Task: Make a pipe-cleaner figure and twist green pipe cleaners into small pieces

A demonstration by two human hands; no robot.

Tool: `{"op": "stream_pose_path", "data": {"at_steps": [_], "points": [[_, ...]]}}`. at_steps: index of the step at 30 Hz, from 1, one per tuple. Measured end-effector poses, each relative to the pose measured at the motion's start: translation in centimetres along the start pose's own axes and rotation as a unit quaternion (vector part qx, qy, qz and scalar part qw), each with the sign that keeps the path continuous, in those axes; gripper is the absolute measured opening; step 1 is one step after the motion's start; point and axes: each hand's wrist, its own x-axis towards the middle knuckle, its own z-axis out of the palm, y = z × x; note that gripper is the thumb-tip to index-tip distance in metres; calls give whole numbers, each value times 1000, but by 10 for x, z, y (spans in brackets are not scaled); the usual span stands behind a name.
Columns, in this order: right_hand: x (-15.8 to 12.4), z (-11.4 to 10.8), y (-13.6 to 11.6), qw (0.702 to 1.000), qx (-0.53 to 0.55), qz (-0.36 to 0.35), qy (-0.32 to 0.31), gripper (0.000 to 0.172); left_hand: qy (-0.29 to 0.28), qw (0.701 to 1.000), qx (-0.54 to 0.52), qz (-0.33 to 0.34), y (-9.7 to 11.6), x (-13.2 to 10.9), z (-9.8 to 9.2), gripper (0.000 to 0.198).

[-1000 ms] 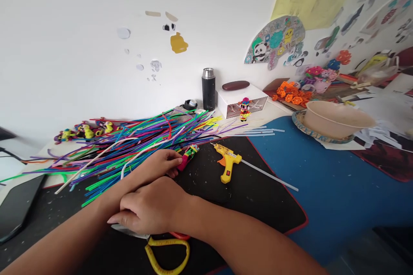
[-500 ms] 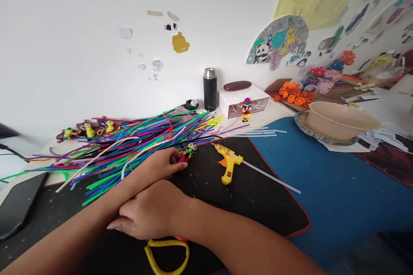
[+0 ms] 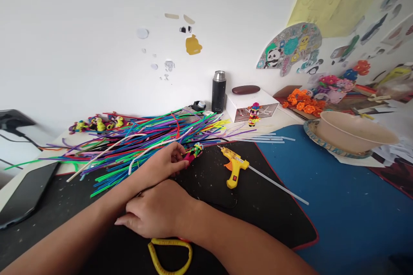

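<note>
My left hand [image 3: 163, 163] reaches across the black mat [image 3: 258, 206] and pinches a small colourful pipe-cleaner figure [image 3: 194, 153] at the edge of a pile of coloured pipe cleaners [image 3: 135, 142]. My right arm crosses in front of it. My right hand [image 3: 155, 217] lies palm down over a pair of scissors, whose yellow handle loop [image 3: 170, 254] sticks out below the wrist. The blades are hidden under the hand. A yellow glue gun [image 3: 235, 166] with a clear glue stick lies on the mat to the right of the figure.
A dark tablet [image 3: 26, 193] lies at the left edge. Small finished figures [image 3: 97, 124] stand behind the pile. At the back are a black flask [image 3: 218, 91], a white box [image 3: 251, 103] and another figure [image 3: 254, 114]. A beige bowl [image 3: 351, 131] sits on the blue mat [image 3: 338, 189].
My head has turned a little left, so everything sits further right in view. Both hands stay almost still; the left keeps hold of the figure.
</note>
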Motion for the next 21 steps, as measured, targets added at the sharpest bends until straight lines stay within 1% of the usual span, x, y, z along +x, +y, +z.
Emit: {"op": "stream_pose_path", "data": {"at_steps": [3,6,8,9,10,12,14,16,18,21], "points": [[-2,-6,-2,999,4,33,-20,34,23,998,-54,8,10,-17,-15,43],[-5,-13,-4,999,7,51,-16,36,98,993,-73,4,9,-35,-39,48],[-6,-18,-4,997,41,60,20,37,156,986,-59,-2,4,-49,-57,51],[-7,-21,-3,994,71,68,50,35,181,982,-49,-5,1,-56,-65,52],[-8,-24,-2,987,112,79,82,32,205,978,-42,-8,-3,-63,-71,53],[-8,-31,2,964,196,109,146,33,241,970,-31,-14,-11,-78,-78,53],[-8,-37,8,932,255,152,208,35,260,965,-21,-22,-20,-93,-77,54],[-7,-39,14,901,299,192,247,38,267,963,-11,-27,-29,-107,-69,53],[-6,-39,21,877,333,230,260,42,260,965,0,-32,-38,-119,-58,49],[-5,-34,28,850,380,263,254,47,243,969,27,-41,-48,-128,-46,43]]}}
